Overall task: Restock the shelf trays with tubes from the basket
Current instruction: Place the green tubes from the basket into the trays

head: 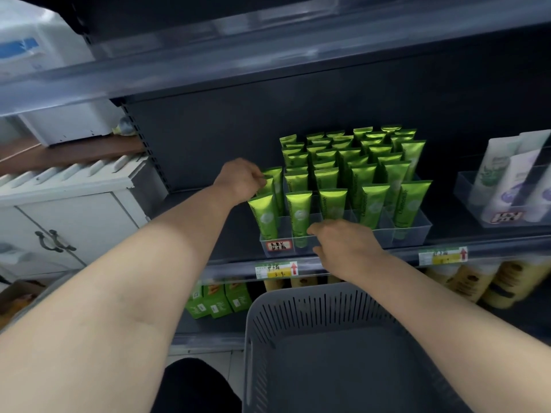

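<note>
The left hand [241,180] is bent at the fingers and pinches the flat top of one shiny green plastic tube [275,183], which stands upright in the second row at the left side of the clear plastic tray [413,231]. The right hand [346,245] holds the front wall of that tray near its middle, with the fingers bent over the top of the wall and the thumb in front of it. The tray sits near the front edge of the dark shelf [235,242], close to the middle of it. It is split into rows from front to back. Many more green tubes [357,162] stand in it, caps down and close together, all the way to the back. A small white label with a red edge [278,245] is stuck on the tray's front left corner. Below the hands, in front of the shelf, is the grey plastic basket with slits in its wall [298,317], and the right arm goes over it. A white and yellow price tag [277,269] sits on the shelf's front edge. Toward the right end of the shelf, white tubes [507,177] stand in another clear tray [465,186]. On the shelf below are yellow bottles [477,281] and small green boxes [214,299]. A white cabinet [74,210] stands off to the left of the shelf.
</note>
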The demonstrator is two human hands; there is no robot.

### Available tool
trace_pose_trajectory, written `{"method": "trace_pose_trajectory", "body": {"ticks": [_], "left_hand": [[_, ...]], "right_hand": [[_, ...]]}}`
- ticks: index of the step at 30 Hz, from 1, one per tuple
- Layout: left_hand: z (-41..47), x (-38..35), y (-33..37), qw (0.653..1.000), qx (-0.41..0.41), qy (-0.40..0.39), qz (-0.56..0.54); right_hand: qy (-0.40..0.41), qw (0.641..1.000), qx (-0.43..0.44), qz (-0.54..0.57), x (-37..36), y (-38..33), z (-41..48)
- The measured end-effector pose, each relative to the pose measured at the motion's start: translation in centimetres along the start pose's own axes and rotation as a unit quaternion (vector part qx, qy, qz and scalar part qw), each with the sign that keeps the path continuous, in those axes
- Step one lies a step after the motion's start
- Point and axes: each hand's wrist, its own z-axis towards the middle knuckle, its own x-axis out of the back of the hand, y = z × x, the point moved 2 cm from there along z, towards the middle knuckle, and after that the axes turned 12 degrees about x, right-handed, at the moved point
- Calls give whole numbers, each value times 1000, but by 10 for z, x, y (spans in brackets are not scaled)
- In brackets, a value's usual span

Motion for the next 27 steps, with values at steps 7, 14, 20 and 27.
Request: {"method": "trace_pose_trajectory", "body": {"ticks": [7,14,20,27], "left_hand": [[14,9,5,997,-4,63,-48],[33,3,12,1000,-7,4,-27],[40,9,12,999,-22,27,28],[37,12,5,999,-4,30,27]], "right_hand": [[13,1000,1,6,4,1,4],[-9,1000,9,-6,-2,8,4],[-37,999,21,-7,-4,7,6],[-53,998,17,-13,-3,4,9]]}}
